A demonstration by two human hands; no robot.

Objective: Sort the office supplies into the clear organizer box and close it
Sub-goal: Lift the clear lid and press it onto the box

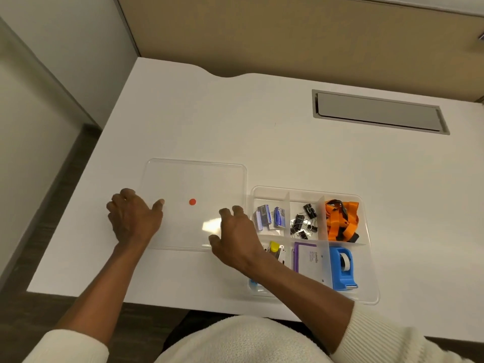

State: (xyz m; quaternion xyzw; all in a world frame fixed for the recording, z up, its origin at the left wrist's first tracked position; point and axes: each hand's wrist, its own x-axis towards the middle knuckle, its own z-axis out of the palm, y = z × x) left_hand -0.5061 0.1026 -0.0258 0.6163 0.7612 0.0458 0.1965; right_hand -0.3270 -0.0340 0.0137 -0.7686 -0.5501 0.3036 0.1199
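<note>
Nearest, cream knitted sleeves at the bottom edge, bare forearms reaching up over the front of the white desk

Right hand palm down on the near right corner of the flat clear plastic lid, fingers spread and slightly curled, tips on the lid's right edge, thumb at its near edge; gripping or merely resting, cannot tell

Left hand at the lid's left edge, fingers bent over that edge, thumb stretched onto the lid's top; clamped on it or not, cannot tell

Lid flat on the desk, a small red round sticker near its middle

Just right of the lid, almost touching: clear compartmented organizer box, uncovered, also on the desk

Near row of the box: blue tape dispenser at right, white booklet with purple spine in the middle, yellow-capped small items at left, partly hidden by the right wrist

Far row: orange lanyard with black parts at right, black binder clips in the middle, small blue-and-white staple boxes at left

Farther back, well apart from the box, a grey rectangular cable hatch set in the desk, then a tan partition wall
</note>
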